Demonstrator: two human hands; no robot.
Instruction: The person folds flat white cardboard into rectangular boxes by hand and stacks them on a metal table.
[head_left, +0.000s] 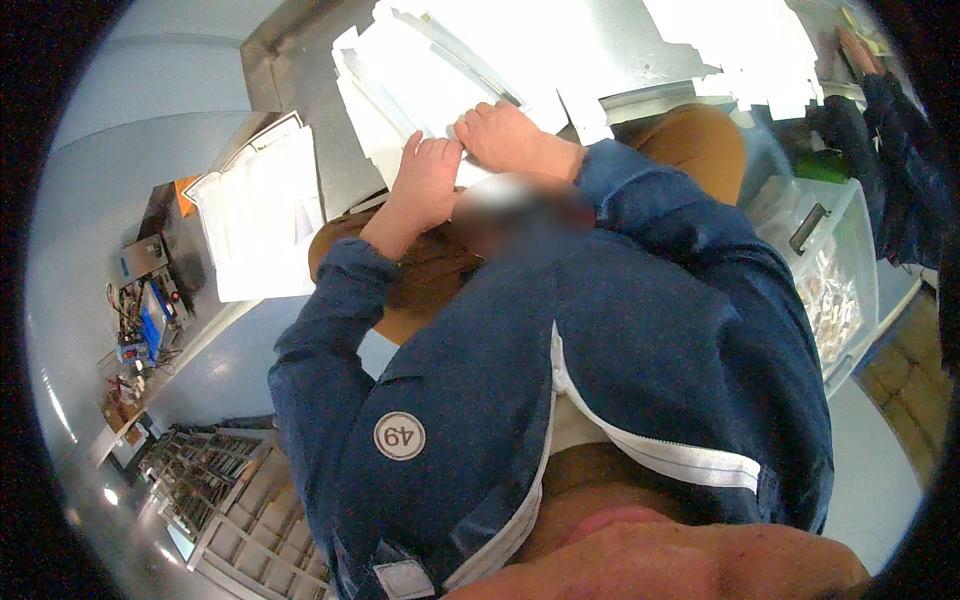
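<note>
My left hand (425, 178) has its fingers on the near part of a white, overexposed sheet (469, 172) of paper or card. Curled on the same white piece is my right hand (502, 137), its knuckles close to my left fingertips. The two hands sit side by side, almost touching. Beyond them lies a pile of white sheets or flat card pieces (397, 52) with folded edges, on a grey metal table (341, 150). A thin dark-tipped strip (480, 71) slants across that pile. Glare and my fingers hide what exactly is pinched.
Left, papers (255, 217) lie on a side surface, with tools and a blue device (154, 319) beyond. At right, a clear plastic bin (840, 300) holds small bagged parts. More white pieces (742, 45) lie upper right, near another person's hand (857, 51). A metal rack (247, 510) stands lower left.
</note>
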